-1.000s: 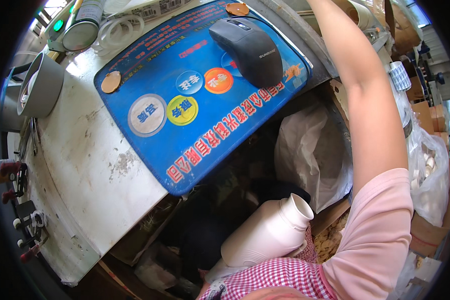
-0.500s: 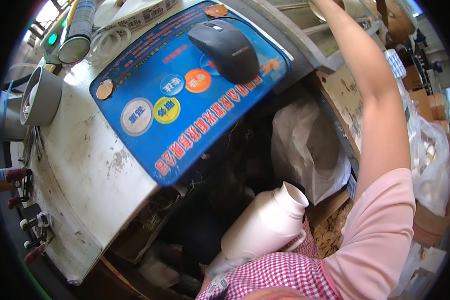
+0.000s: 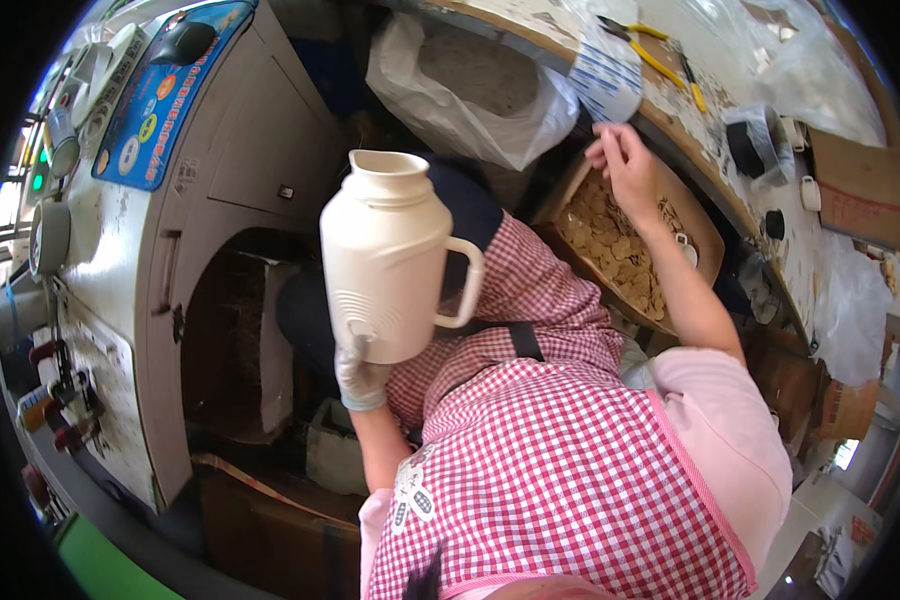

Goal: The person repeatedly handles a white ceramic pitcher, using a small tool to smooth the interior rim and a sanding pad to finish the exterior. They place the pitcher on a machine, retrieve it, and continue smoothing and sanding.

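Observation:
A cream plastic jug body (image 3: 385,270) with a side handle, a pouring lip and an uncovered mouth stands nearly upright above my lap. My left hand (image 3: 363,378), in a pale glove, is closed round the lower part of the jug; some of its fingers are hidden behind it. Bare and holding nothing, my right hand (image 3: 628,175) hovers over a cardboard box (image 3: 705,235) of thin tan pieces (image 3: 610,245). Its fingers are loosely bent and partly apart, close to the workbench edge.
Pliers with yellow handles (image 3: 655,65) lie on the right workbench (image 3: 725,160). A white plastic bag (image 3: 530,130) hangs open ahead. At left, a white cabinet (image 3: 225,130) carries a blue mat (image 3: 160,130) with a black mouse (image 3: 183,43). Clear bags (image 3: 850,300) hang at far right.
The view has swung right, away from the mouse mat. The jug, earlier tilted low at my lap, is now nearly upright. My right hand has come back from its far reach.

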Tool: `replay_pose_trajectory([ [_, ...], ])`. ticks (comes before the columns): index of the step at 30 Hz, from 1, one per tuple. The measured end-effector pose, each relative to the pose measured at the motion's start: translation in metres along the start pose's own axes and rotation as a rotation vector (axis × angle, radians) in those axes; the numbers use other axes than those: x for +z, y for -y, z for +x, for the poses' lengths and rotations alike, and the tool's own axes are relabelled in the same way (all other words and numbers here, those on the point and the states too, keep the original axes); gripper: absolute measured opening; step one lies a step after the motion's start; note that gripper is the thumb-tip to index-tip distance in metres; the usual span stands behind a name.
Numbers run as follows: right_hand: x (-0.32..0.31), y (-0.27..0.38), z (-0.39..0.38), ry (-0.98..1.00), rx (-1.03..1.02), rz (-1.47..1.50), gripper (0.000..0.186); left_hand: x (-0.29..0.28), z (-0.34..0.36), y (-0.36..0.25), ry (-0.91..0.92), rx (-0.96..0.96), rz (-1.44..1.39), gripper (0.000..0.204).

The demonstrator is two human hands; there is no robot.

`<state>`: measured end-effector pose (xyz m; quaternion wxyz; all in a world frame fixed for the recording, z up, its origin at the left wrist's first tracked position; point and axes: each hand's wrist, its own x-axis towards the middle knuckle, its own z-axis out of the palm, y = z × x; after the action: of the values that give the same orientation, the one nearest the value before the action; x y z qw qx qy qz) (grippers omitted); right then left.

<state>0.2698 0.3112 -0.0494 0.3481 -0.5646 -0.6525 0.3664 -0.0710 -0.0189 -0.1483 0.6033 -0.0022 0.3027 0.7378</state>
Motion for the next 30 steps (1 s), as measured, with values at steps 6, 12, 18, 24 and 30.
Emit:
replay_pose_trajectory([
  [6,-0.040,-0.211,-0.058,0.184,-0.022,-0.767,0.027,0.055,-0.048,0.030,-0.062,0.167,0.134,0.060],
  [12,-0.002,-0.247,-0.050,0.370,-0.082,-0.859,0.032,0.119,-0.091,0.047,-0.205,0.310,-0.010,0.054],
  [18,0.001,-0.231,-0.041,0.406,-0.063,-0.896,0.028,0.134,-0.084,0.041,-0.259,0.435,-0.105,0.046],
  [24,-0.016,-0.234,-0.050,0.389,0.064,-0.829,0.025,0.137,-0.073,0.040,-0.247,0.366,-0.038,0.047],
  [30,-0.043,-0.148,-0.049,0.069,0.305,-0.099,0.024,0.129,-0.066,0.036,-0.286,0.351,-0.121,0.046],
])
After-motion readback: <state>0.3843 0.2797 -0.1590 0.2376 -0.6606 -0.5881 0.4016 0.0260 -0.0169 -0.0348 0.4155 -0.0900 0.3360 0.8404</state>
